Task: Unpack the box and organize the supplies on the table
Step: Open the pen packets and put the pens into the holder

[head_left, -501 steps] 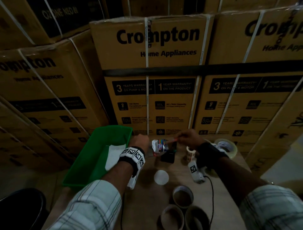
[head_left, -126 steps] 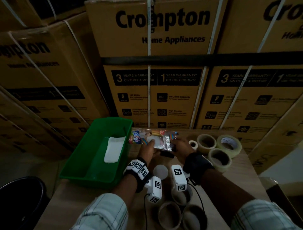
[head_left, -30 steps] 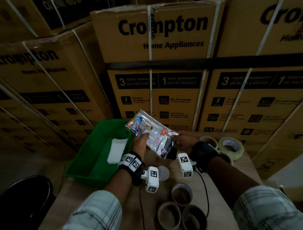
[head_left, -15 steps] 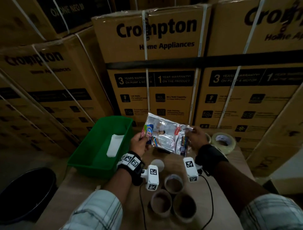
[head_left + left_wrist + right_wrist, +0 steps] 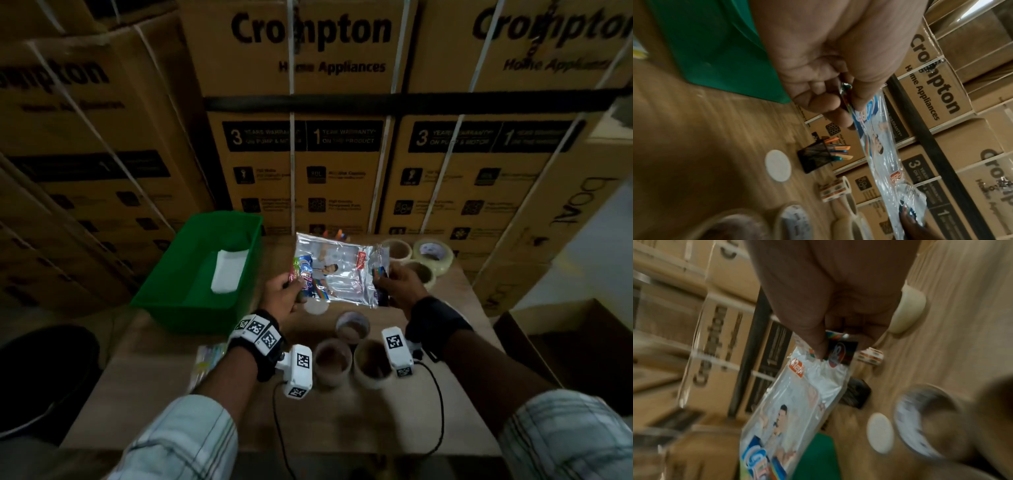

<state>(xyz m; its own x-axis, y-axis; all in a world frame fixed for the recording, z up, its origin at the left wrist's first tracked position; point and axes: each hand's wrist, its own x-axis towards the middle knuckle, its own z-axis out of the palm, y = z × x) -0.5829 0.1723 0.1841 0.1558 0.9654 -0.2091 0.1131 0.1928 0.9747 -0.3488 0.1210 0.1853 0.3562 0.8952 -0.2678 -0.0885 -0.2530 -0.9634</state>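
A clear plastic packet (image 5: 337, 270) with a printed picture and colourful label hangs flat above the table, stretched between both hands. My left hand (image 5: 286, 291) pinches its left, colourful end (image 5: 846, 97). My right hand (image 5: 399, 282) pinches its right end (image 5: 830, 350). Under the packet stands a black mesh holder (image 5: 816, 156) with coloured pens. Beside it lies a white round lid (image 5: 778, 165). A green bin (image 5: 202, 274) at the left holds a white pad (image 5: 227, 270).
Several tape rolls (image 5: 433, 255) stand at the table's far right, more rolls (image 5: 352, 327) near the front. A small sticker roll (image 5: 835, 189) lies by the pen holder. Stacked cartons (image 5: 308, 137) wall the back. An open cardboard box (image 5: 565, 346) sits low at the right.
The packet, tilted up half a second ago, now lies flatter and lower between both hands. My view has tipped down toward the table.
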